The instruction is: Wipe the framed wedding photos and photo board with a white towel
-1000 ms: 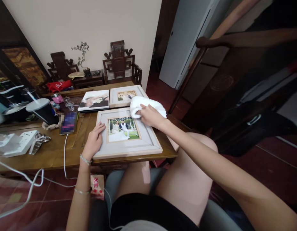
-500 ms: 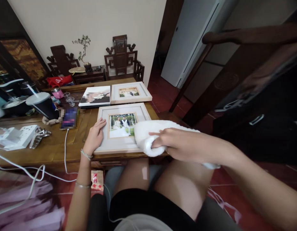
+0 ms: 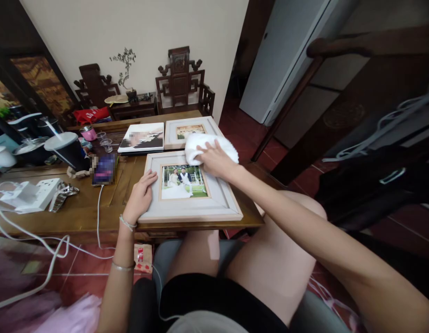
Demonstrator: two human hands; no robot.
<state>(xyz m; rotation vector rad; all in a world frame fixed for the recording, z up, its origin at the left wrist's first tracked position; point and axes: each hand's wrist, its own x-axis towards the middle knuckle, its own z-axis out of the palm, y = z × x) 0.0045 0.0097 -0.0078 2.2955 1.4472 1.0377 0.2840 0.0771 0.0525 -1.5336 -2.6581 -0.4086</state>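
Note:
A picture frame point(image 3: 223, 206) with a wide pale border lies flat on the wooden table, a photo of a couple at its centre. My left hand point(image 3: 140, 196) holds the frame's left edge, its fingers bent over the border. At the far right corner, my right hand point(image 3: 216, 159) grips a folded white towel point(image 3: 224, 144), fingers spread across its near side. The towel covers that corner and overlaps the near edge of a second pale frame point(image 3: 172, 132) behind. Beside this second frame lies a white-edged photo panel point(image 3: 142, 134).
Left on the table point(image 3: 124, 169) are a phone point(image 3: 105, 169) on a cable, a black lidded cup point(image 3: 70, 150) with a straw, a white power strip point(image 3: 40, 194) and a pink-sided jar point(image 3: 88, 134). A dark wooden chair point(image 3: 297, 106) stands at the right.
My right hand has moved the towel from the frame's near right side up to its far right corner, uncovering the photo's right part. My left hand stays on the left edge.

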